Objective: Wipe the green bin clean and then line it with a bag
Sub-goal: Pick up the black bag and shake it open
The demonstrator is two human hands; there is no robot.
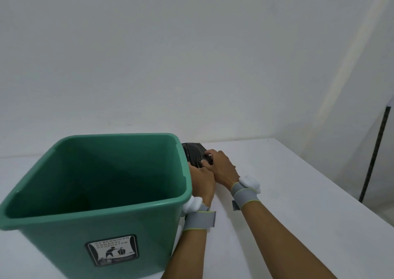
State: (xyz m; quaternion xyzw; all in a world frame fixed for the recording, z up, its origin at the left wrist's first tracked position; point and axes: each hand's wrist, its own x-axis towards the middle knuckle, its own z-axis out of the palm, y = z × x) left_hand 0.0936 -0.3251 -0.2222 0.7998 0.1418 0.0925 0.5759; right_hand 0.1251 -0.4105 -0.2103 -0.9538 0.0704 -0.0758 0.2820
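Note:
The green bin stands upright on the white table, open and empty, with a sticker on its near wall. Behind its right side lies a folded black bag. My right hand has its fingers curled onto the bag and grips it. My left hand lies close beside the bin's right wall and reaches to the bag's near edge; the bin rim and my right hand hide its fingertips. Both wrists wear grey straps with white pads.
The white table stretches to the right and ends at an edge on the far right, where a dark metal pole stands. A plain white wall runs behind the table.

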